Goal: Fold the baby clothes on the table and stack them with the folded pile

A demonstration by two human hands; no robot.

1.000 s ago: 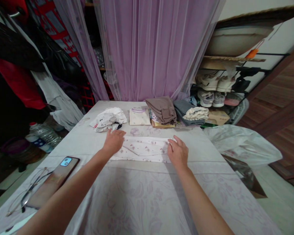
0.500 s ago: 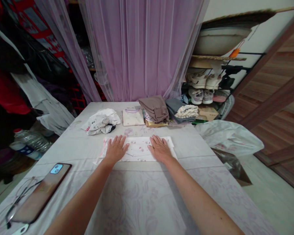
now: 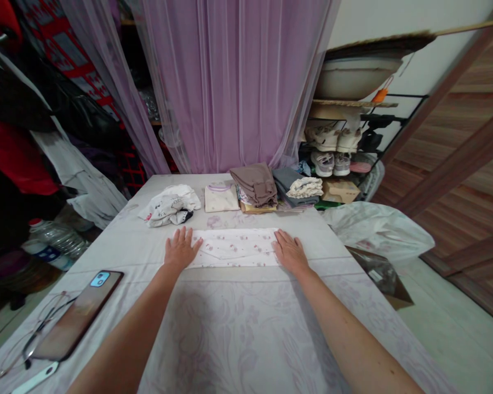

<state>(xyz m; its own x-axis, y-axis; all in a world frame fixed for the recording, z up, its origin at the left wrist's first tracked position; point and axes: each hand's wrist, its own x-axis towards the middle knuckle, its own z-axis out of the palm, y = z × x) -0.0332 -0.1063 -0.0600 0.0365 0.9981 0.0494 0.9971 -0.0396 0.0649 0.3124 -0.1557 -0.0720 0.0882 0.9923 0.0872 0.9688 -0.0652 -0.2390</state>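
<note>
A white garment (image 3: pixel 236 247) with a small reddish print lies folded into a long flat strip across the table. My left hand (image 3: pixel 181 249) rests flat on its left end, fingers spread. On the opposite end lies my right hand (image 3: pixel 290 251), also flat with fingers apart. Behind the strip sit a crumpled white printed garment (image 3: pixel 170 205), a neatly folded cream top (image 3: pixel 222 198) with a lilac neckline, and a stack topped by brown folded trousers (image 3: pixel 254 183). Dark grey folded clothing (image 3: pixel 285 180) with a cream scrunched cloth (image 3: pixel 306 187) on it lies at the right.
A phone (image 3: pixel 80 317) and eyeglasses (image 3: pixel 36 331) lie near the left edge of the cloth-covered table (image 3: pixel 230 328). Purple curtains (image 3: pixel 225 82) hang behind. Right of the table stand a shoe rack with sneakers (image 3: pixel 324 161), a plastic bag (image 3: pixel 386 227) and an open box (image 3: pixel 398 298).
My hands have moved apart, outward to the two ends of the folded garment. More of its printed middle shows between them. The camera view has shifted slightly.
</note>
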